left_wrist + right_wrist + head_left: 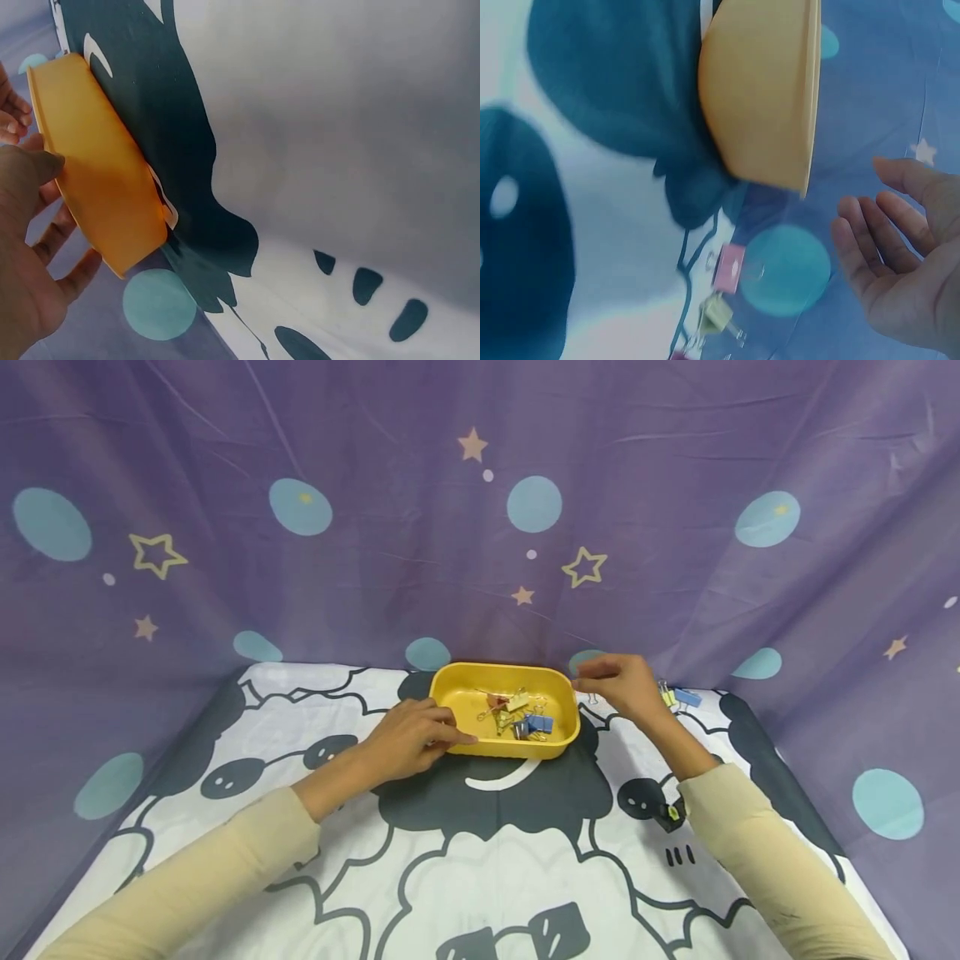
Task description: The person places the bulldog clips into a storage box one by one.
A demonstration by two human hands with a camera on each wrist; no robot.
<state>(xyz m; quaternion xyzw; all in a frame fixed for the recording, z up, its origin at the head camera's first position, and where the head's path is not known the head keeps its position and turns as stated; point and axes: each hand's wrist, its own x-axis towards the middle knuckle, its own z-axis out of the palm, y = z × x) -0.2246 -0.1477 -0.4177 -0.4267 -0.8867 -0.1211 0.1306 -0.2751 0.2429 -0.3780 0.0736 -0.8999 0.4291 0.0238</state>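
A yellow plastic tray stands on the table by the back curtain. Several binder clips lie inside it, among them a blue one, a pale yellow one and a red one. My left hand holds the tray's near left corner, thumb on the near side and fingers around the end. Just off the tray's right end hovers my right hand, fingers loosely bent with nothing between them. Below it in the right wrist view are a pink binder clip and a yellow-green one.
On the table right of my right hand lie another blue binder clip and a yellow one. A small yellow-green thing shows near my right sleeve. The purple curtain rises behind the patterned tablecloth.
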